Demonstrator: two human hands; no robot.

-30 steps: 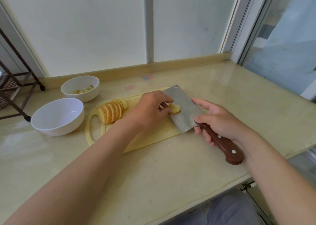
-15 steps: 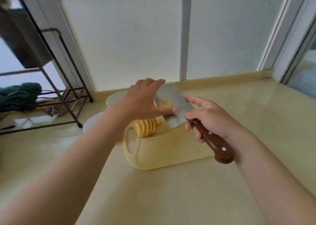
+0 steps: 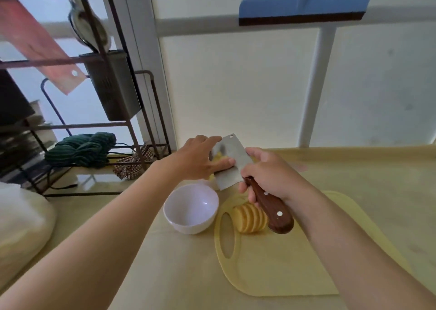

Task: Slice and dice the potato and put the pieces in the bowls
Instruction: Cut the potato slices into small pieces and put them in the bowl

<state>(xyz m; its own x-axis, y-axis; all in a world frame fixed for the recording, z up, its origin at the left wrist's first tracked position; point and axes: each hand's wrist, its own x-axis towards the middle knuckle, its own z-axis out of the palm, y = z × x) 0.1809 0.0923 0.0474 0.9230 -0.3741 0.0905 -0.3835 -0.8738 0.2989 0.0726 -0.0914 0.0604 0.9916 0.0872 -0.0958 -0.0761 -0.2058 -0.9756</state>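
Pieces (image 3: 219, 156) of potato lay on the cleaver's (image 3: 234, 174) flat, just beyond the bowl (image 3: 191, 209), pinned there by the left hand's (image 3: 200, 162) straight fingers. The blade's long axis ran away from the right hand (image 3: 271, 175), clamped round the handle (image 3: 272, 213) right of the bowl. Slices (image 3: 250, 218) stood on the board (image 3: 283, 262) right of the bowl; any 2nd bowl was hidden.

Beyond the white bowl (image 3: 191, 208) the left hand (image 3: 200, 161) covers most of the blurred yellow potato pieces (image 3: 218, 156) on the cleaver (image 3: 232, 165), and right of the bowl its wooden handle (image 3: 274, 211) hides part of the sliced potato (image 3: 247, 217)
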